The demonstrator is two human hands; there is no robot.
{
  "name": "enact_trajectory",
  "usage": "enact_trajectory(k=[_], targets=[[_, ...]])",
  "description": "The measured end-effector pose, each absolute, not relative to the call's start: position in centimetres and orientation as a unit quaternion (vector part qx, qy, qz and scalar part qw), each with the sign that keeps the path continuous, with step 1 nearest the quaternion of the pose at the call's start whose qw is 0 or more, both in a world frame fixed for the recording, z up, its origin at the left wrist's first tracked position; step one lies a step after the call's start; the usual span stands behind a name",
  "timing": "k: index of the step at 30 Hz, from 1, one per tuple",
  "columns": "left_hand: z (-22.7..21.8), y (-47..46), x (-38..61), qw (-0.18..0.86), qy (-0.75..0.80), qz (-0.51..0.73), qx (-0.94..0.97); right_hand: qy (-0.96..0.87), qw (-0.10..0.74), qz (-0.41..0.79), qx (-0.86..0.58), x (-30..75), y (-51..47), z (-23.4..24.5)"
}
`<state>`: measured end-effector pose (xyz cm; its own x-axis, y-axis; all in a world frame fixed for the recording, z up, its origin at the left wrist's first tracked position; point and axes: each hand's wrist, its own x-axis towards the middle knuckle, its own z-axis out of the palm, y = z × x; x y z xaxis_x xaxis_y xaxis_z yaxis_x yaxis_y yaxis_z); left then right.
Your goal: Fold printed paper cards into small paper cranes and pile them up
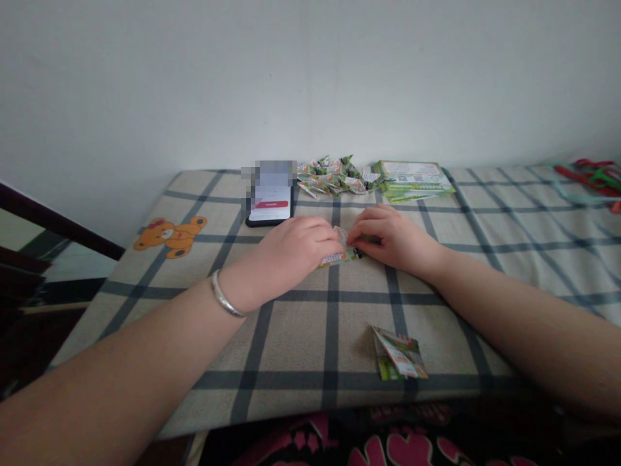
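Note:
A small folded printed paper [339, 257] in green, white and orange lies on the checked cloth between my two hands. My left hand [305, 249] has its fingers curled over the left side of this paper, pressing it on the cloth. At its right edge, my right hand [383, 234] pinches with thumb and fingers. Parts of the paper are hidden under the fingers. Nearer to me, a second folded printed paper [400, 354] rests partly sprung up on the cloth.
Behind my hands lie a phone [270, 197] with a lit screen, a heap of folded papers [334, 176] and a stack of flat printed leaflets [414, 178]. A bear cutout [171, 237] is at left. Red and green items [594, 176] lie far right. A wall [310, 84] bounds the back.

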<state>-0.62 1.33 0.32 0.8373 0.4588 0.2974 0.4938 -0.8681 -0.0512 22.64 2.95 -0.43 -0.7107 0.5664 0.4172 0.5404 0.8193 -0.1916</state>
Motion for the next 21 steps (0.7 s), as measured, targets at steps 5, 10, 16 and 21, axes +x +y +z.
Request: enact_trajectory(k=[5,10,16,21], targets=[[0.2,1.3,-0.6,0.065,-0.261,-0.136,-0.953,-0.948,0.215,0.009,-0.236,22.8,2.6,0.1],[0.1,1.3,-0.6,0.072,-0.265,-0.126,-0.953,-0.958,0.178,-0.024,-0.225,22.7,2.3,0.5],[0.0,1.3,-0.5,0.09,-0.258,-0.124,-0.954,-0.96,0.128,-0.048,-0.246,22.7,1.7,0.9],[-0.1,1.3,-0.5,0.104,-0.25,-0.125,-0.955,-0.957,0.103,-0.075,-0.261,22.5,1.4,1.1]])
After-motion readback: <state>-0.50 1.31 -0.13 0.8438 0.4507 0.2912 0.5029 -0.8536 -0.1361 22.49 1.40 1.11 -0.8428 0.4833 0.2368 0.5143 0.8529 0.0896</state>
